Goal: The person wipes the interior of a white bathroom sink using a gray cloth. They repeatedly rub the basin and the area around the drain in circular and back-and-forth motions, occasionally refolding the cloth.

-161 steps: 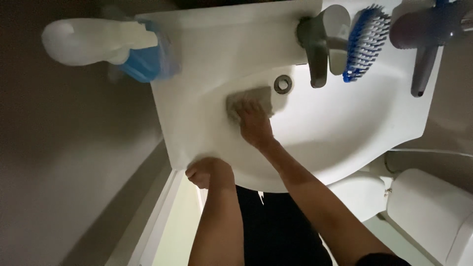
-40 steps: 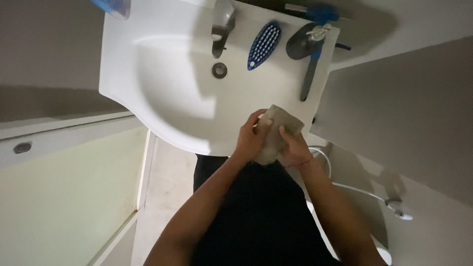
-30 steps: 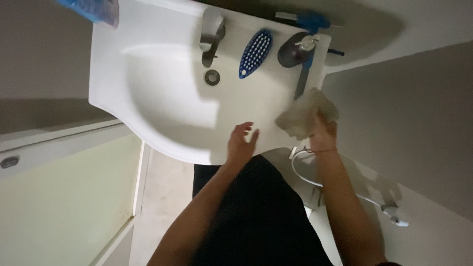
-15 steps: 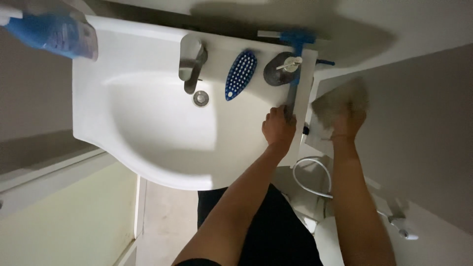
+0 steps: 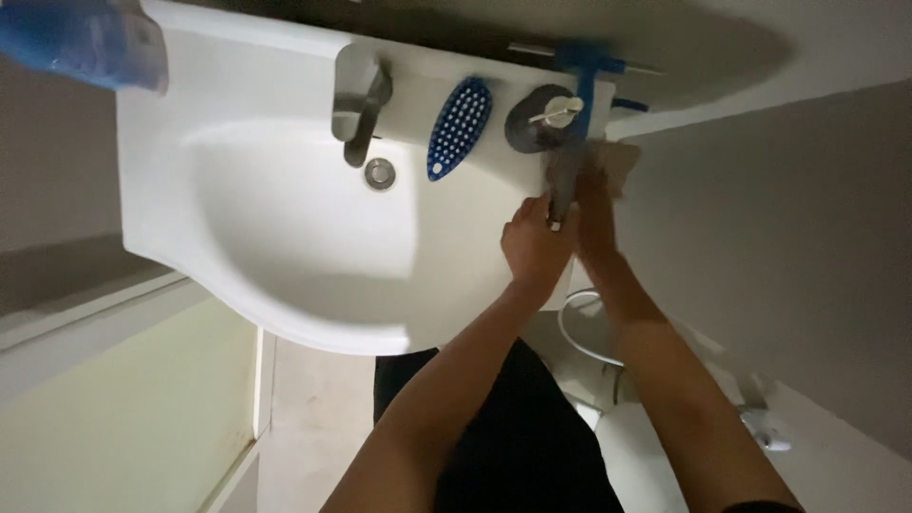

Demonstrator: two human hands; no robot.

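Two hands busy at the right end of the sink

Two hands are working close together at the right edge of the white sink. The left hand is closing around the lower end of a dark handled tool that is lying along the sink's rim, its blue crosspiece sitting up by the wall. The right hand is bunching a beige cloth just past the rim, pressing it near the tool's shaft; how tightly its fingers are gripping I cannot tell, as that patch is blurred.

Just beside the tool, a dark soap dispenser is standing with its pale pump on top. Left of that, a blue scrub brush is lying bristles up, then the grey tap and the drain. A blue spray bottle is sitting at the far left corner.

To my eye the risk is at that crowded corner: a wide swing of the tool or a tug of the cloth could be knocking the dispenser over, or sending the tool off the edge to the floor below.
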